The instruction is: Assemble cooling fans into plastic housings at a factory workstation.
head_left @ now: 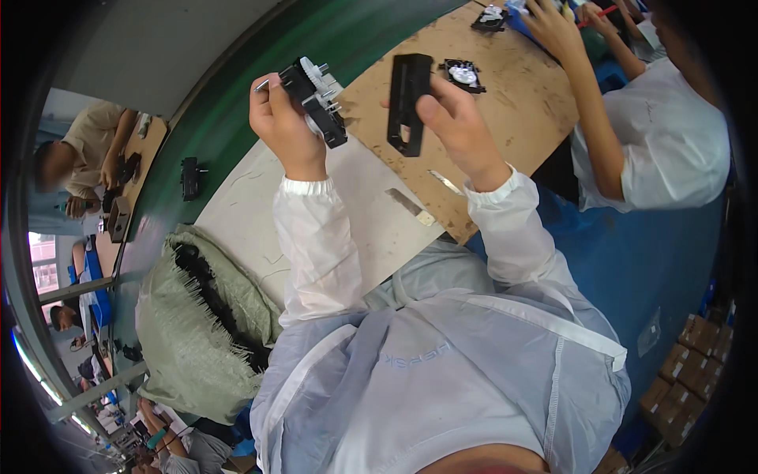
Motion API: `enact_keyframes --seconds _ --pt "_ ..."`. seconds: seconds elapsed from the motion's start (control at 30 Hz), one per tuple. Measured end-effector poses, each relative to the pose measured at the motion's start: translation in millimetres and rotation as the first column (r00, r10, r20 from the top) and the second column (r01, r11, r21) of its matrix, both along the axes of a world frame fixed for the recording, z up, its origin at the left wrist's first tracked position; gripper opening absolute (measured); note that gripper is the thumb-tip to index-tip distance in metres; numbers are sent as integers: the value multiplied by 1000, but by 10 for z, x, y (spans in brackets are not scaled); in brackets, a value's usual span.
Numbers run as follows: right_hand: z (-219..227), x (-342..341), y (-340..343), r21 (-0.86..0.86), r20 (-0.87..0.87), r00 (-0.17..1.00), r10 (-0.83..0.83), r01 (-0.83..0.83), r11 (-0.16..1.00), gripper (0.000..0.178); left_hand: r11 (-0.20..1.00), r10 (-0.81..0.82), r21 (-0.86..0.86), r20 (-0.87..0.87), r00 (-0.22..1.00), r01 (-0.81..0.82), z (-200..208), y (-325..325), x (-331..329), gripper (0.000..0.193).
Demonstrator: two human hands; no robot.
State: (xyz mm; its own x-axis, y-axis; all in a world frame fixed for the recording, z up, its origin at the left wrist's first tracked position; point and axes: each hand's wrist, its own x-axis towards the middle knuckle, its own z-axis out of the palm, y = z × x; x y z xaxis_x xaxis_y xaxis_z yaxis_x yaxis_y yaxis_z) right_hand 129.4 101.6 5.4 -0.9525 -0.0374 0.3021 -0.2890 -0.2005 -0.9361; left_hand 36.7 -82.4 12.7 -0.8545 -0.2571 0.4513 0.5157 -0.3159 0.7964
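My left hand (pixel 286 130) is closed round a black plastic gear assembly (pixel 316 99), with a white toothed gear and metal pins sticking out of it. In my right hand (pixel 462 130) is a long black plastic housing (pixel 408 103) with a narrow slot, held upright between thumb and fingers. Both parts are up above the table and apart from each other. Just beyond my right hand, another black assembly with a white gear (pixel 463 74) lies on the brown board.
A white sheet (pixel 260 189) and a brown board (pixel 505 87) cover the table. On them lie a metal blade (pixel 409 205) and a thin strip (pixel 446 182). A woven sack (pixel 197 332) of black parts stands at left, a black part (pixel 189 178) beyond. A co-worker (pixel 647 134) sits at right.
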Motion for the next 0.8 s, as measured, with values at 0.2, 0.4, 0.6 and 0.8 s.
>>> enact_keyframes --seconds 0.2,0.4,0.6,0.8 --pt "115 -247 -488 92 -68 997 28 -21 995 53 996 -70 70 107 992 63 230 -215 263 17" --pt "140 -318 -660 39 -62 993 100 -97 994 54 999 -30 -23 138 990 34 251 -319 314 17" --pt "134 -353 -705 -15 -88 991 100 -102 995 56 997 -42 -53 137 990 50 244 -338 298 18" --pt "135 -352 -691 9 -85 992 92 -92 996 56 998 -44 -40 160 986 51 233 -327 307 19"
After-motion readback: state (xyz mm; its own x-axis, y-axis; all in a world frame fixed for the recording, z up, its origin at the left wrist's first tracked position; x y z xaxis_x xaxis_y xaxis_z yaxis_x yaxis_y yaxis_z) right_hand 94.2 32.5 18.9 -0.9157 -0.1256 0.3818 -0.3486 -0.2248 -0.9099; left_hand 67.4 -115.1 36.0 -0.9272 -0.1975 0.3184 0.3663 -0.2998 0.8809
